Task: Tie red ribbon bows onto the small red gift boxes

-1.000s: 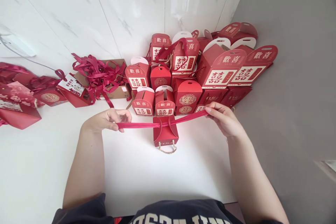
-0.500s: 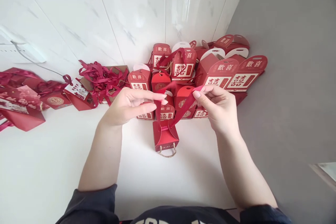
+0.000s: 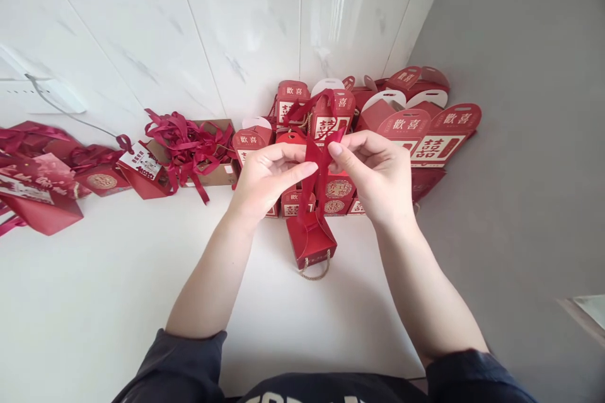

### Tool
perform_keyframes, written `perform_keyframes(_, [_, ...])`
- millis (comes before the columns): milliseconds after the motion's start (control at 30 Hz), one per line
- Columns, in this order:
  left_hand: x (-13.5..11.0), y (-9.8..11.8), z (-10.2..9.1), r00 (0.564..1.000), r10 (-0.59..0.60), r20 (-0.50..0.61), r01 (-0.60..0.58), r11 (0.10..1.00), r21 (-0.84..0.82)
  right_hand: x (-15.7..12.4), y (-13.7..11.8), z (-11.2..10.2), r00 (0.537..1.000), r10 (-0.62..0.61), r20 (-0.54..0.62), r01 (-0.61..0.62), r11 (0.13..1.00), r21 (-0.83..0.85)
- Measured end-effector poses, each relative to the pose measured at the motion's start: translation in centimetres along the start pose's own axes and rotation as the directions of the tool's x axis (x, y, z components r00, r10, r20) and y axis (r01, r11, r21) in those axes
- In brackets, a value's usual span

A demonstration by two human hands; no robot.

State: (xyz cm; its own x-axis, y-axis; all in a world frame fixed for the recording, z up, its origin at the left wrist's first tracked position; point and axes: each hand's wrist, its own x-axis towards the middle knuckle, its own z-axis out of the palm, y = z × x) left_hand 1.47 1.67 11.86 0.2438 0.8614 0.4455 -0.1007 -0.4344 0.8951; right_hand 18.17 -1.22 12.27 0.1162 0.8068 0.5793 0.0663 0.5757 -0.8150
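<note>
Left hand (image 3: 265, 179) and right hand (image 3: 387, 173) are both pinching a red ribbon (image 3: 322, 173) that's running up from a little red box (image 3: 312, 240) on the bench (image 3: 283, 321).

White surface (image 3: 118, 302) meets tiled wall (image 3: 236, 31) at back edge, grey panel (image 3: 510, 151) along right edge. Stacked red gift boxes (image 3: 456, 123), printed with white-backed characters, crowd back-right corner, several topped with rounded, slotted flaps. Farther left along back edge, cardboard carton (image 3: 218, 175) heaped with crimson ribbons (image 3: 174, 132); beside it, red box (image 3: 154, 187) with white label (image 3: 142, 161). More ribboned boxes (image 3: 47, 220) at far left. Above, cable (image 3: 85, 121) trails from socket plate (image 3: 59, 98).
</note>
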Motion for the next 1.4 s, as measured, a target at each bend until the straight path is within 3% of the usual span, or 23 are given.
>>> perform_keyframes(267, [0.6,-1.2,0.8,0.999,-0.045,0.021,0.048,0.985,-0.166,-0.1,-0.3,0.2,1.0,-0.023,0.013,0.023,0.999,-0.034])
perform_keyframes(500, [0.4,-0.9,1.5,0.998,0.016,-0.06,-0.02,0.997,-0.08,-0.3,0.0,0.0,0.998,-0.067,0.022,0.068,0.993,-0.093])
perform_keyframes(567, [0.1,-1.3,1.0,1.0,0.026,-0.015,-0.027,0.998,-0.061,-0.3,0.2,-0.2,0.997,-0.071,0.023,0.073,0.994,-0.082])
perform_keyframes(633, [-0.4,-2.5,0.2,0.989,0.017,0.147,-0.013,1.0,-0.026,-0.3,0.1,-0.4,0.997,-0.061,0.044,0.063,0.997,-0.05])
perform_keyframes(667, [-0.7,-3.3,-0.2,0.967,0.0,0.256,-0.003,1.0,0.009,-0.3,0.1,-0.5,0.997,-0.053,0.058,0.054,0.998,-0.03])
perform_keyframes(767, [-1.8,-6.4,-1.6,0.838,-0.126,0.531,0.038,0.984,0.173,-0.3,0.0,-0.9,0.994,-0.013,0.106,0.012,1.0,0.004])
perform_keyframes(833, [-2.6,-8.4,-2.2,0.757,-0.21,0.619,0.079,0.969,0.233,-0.3,0.1,-1.2,0.991,0.008,0.133,-0.01,1.0,0.011])
perform_keyframes(900, [-3.6,-9.9,-2.3,0.726,-0.251,0.64,0.118,0.963,0.244,-0.2,0.3,-1.4,0.992,0.006,0.127,-0.007,1.0,0.008])
perform_keyframes(1100, [-6.1,-12.4,-1.9,0.823,-0.248,0.512,0.193,0.968,0.159,-0.2,0.9,-1.6,0.996,-0.003,0.089,0.0,1.0,0.026])
perform_keyframes(1400, [-6.3,-13.9,-1.8,0.841,-0.118,0.527,0.037,0.986,0.162,-0.3,1.3,-0.8,0.997,-0.038,0.074,0.03,0.994,0.108])
